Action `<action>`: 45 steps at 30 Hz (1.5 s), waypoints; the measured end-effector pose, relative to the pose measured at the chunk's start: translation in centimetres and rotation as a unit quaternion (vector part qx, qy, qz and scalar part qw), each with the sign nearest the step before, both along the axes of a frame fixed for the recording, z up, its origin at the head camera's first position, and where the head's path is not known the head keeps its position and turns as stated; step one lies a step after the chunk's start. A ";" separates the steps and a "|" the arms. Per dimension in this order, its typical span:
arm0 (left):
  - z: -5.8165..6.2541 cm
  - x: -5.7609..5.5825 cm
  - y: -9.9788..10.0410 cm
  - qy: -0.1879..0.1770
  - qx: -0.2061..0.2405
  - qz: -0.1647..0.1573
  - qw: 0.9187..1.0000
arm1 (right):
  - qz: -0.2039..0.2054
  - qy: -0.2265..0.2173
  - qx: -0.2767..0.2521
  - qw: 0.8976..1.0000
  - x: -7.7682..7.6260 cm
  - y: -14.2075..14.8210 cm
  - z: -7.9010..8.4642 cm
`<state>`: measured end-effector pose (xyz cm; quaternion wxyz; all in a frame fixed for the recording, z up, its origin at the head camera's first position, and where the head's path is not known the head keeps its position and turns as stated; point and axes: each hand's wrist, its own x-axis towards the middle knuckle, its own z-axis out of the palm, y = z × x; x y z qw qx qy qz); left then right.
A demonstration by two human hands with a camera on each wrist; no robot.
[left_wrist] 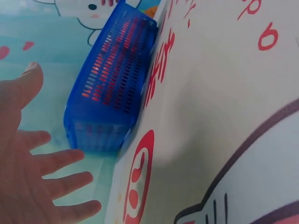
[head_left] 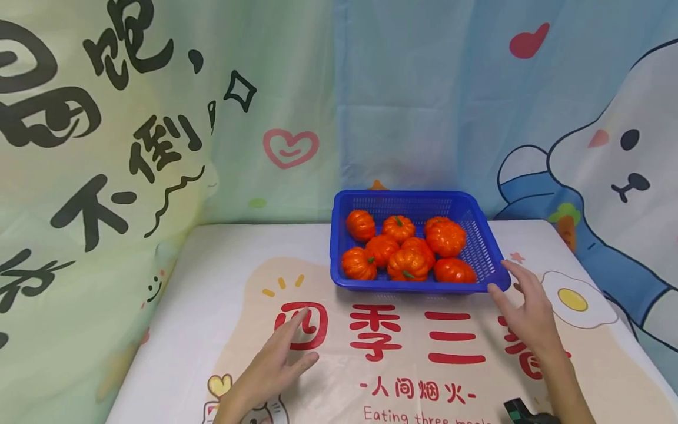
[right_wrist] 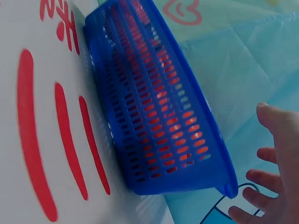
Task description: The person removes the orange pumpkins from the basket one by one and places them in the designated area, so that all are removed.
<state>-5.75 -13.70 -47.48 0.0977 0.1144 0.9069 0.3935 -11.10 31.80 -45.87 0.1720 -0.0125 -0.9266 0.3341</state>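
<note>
A blue perforated plastic basket stands at the back of the table, holding several small orange pumpkins. My right hand is at the basket's front right corner, thumb and fingers spread apart with nothing between them. In the right wrist view those fingers show beside the basket's corner. Lower left in the head view, my left hand hovers over the tablecloth, its fingers extended and holding nothing. The left wrist view shows it spread, with the basket's side beyond.
The white tablecloth carries red lettering and a printed fried egg. A printed curtain hangs right behind the table and basket. Near the right forearm, a black device shows at the bottom edge.
</note>
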 end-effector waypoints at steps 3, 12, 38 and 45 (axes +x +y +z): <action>-0.1 0.1 0.0 -0.006 0.003 0.000 1.000 | 0.003 -0.010 -0.014 1.000 -0.8 0.7 -0.2; 0.3 -0.3 0.3 -0.005 -0.013 0.015 1.000 | -0.010 -0.041 -0.043 0.998 -2.8 2.1 -0.3; 5.5 -8.1 3.5 0.075 -0.017 -0.082 0.994 | 0.026 -0.104 -0.100 0.989 -8.3 2.8 -1.3; 7.0 -11.1 4.6 0.080 -0.044 -0.119 0.989 | 0.018 -0.135 -0.091 0.986 -8.5 2.6 -1.3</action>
